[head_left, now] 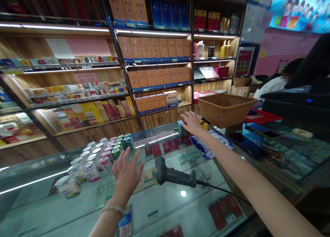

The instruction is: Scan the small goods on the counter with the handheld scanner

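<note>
My left hand (127,171), with a pale bracelet on the wrist, is over the glass counter with its fingers spread, holding nothing. It is beside rows of small green containers (118,146) and clear jars with pale lids (90,166). Farther off, my right hand (191,122) reaches to the counter's back edge. Its fingers are at a small green-and-white container (179,127); they look spread, and no grip shows. Between my arms, a dark handheld scanner (175,176) lies on the glass with its cable running right. Blue-and-white small packets (202,146) lie under my right forearm.
A wicker basket (225,109) stands at the back right. Phones (249,144) lie on the right counter, near a red mat (268,116). Shelves of orange boxes (154,49) and small packs line the wall. A person in white (269,84) is at the far right.
</note>
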{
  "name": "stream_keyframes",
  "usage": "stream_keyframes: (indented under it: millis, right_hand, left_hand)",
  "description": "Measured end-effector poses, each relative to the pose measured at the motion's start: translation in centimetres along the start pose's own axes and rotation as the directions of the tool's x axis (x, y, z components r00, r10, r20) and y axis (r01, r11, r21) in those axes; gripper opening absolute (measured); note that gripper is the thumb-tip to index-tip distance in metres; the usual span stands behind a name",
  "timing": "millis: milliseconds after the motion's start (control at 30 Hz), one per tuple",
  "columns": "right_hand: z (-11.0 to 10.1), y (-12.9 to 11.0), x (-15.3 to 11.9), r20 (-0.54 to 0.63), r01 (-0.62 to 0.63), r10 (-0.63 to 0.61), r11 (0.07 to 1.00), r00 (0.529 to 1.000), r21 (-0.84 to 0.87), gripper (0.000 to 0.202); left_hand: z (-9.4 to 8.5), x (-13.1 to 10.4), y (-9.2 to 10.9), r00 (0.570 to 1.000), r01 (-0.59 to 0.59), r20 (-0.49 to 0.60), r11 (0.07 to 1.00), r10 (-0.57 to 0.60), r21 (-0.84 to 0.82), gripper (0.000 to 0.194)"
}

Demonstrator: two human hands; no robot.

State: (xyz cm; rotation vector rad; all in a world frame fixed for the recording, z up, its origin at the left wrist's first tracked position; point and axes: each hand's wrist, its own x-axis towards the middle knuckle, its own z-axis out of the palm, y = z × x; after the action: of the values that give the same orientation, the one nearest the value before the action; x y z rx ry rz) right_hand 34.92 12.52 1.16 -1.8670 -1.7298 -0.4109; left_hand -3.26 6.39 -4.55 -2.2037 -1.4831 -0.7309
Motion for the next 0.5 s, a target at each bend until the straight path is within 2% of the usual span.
stream_keyframes:
  millis: [167, 333, 500]
  right_hand:
    - [1.3, 0.5, -0.4, 0.012, 0.032, -0.031, 0.998, 0.999, -0.062, 0.056]
    - [1.5, 0.8, -0.9, 0.042, 0.083, -0.079, 0.989, 0.996, -0.123, 0.061]
    - [1.8, 1.2, -1.5, 0.097, 0.116, -0.1, 0.978, 0.99, -0.176, 0.063]
  left_hand:
    - [-0.1, 0.0, 0.1, 1.0, -0.008, -0.001, 1.0, 0.008, 0.007, 0.05]
    - [-0.5, -0.1, 0.8, 1.0, 0.003, -0.027, 1.0, -0.003, 0.019, 0.048]
    - [0.0, -0.1, 0.3, 1.0, -0.026, 0.002, 1.0, 0.026, -0.006, 0.05]
